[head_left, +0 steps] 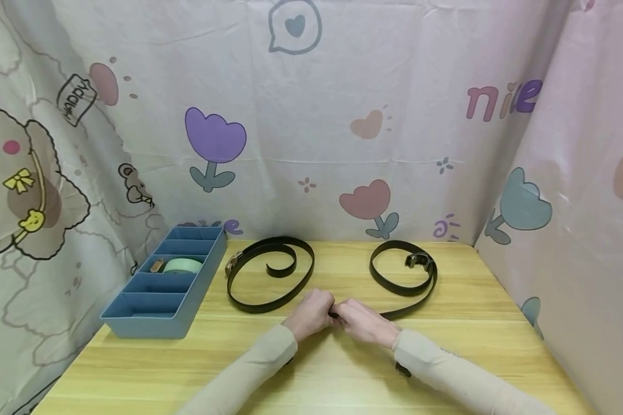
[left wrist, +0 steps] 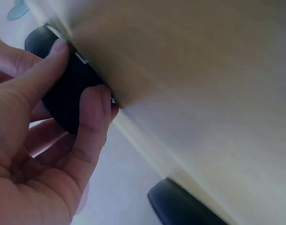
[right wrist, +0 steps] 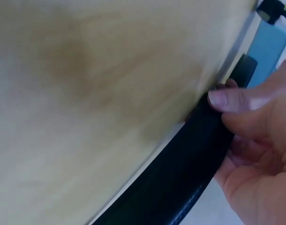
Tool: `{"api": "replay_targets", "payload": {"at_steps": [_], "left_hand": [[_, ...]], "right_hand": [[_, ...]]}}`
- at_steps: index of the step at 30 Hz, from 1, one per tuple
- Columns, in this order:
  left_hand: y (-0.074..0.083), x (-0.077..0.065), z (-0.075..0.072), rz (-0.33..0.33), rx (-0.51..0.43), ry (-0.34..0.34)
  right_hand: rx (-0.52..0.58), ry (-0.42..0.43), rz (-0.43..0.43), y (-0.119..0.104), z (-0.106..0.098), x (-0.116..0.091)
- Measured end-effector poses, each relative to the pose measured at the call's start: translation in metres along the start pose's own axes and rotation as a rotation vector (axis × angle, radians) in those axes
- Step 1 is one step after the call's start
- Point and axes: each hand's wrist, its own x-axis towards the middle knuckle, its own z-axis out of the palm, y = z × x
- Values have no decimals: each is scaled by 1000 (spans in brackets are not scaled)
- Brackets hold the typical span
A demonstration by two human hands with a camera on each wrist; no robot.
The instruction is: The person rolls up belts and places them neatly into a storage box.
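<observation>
Both hands meet near the middle of the table on the tail of a black belt (head_left: 407, 310). Fingers and thumb of the left hand (head_left: 311, 316) pinch the belt's rounded end (left wrist: 70, 91), as the left wrist view shows. Beside it, the right hand (head_left: 364, 323) grips the strap (right wrist: 180, 159) between thumb and fingers. From there the strap runs right into a loose loop, its metal buckle (head_left: 419, 260) at the loop's upper right. In the head view the knuckles hide the gripped part.
Left of the hands lies a second black belt (head_left: 256, 308), loosely coiled, with its buckle (head_left: 231, 264) at the left. A blue divided tray (head_left: 199, 294) stands at the table's left; one compartment holds a mint-green roll (head_left: 183, 266) beside a gold-coloured buckle (head_left: 158, 266). Printed curtains (head_left: 301, 115) surround the table.
</observation>
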Motion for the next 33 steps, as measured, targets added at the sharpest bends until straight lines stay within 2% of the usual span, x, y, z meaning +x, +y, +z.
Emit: {"api": "replay_targets", "payload": {"at_steps": [4, 7, 12, 16, 20, 22, 24, 27, 30, 33], "left_hand": [[0, 1, -1, 14, -33, -22], [-1, 1, -1, 43, -79, -67], [-5, 3, -2, 140, -143, -151], [-9, 3, -5, 198, -143, -189], [-9, 0, -9, 118, -156, -194], [-6, -1, -10, 63, -168, -186], [-4, -2, -11, 39, -154, -170], [-1, -1, -12, 60, -110, -168], [-2, 1, -12, 102, -74, -198], [-5, 3, -13, 142, -54, -235]], "right_hand": [[-6, -29, -47, 5, -2, -3], [-31, -31, -109, 12, -2, -8], [-29, 23, -180, 22, -3, -17], [-59, 49, -179, 17, -2, -15], [-115, 76, -123, 8, 2, -11], [-120, 89, -98, 6, 4, -10], [-113, 91, -89, 5, 5, -10], [-58, 65, -108, 10, 3, -11], [0, 14, -149, 18, 0, -13], [-9, -21, -184, 25, -4, -14]]}}
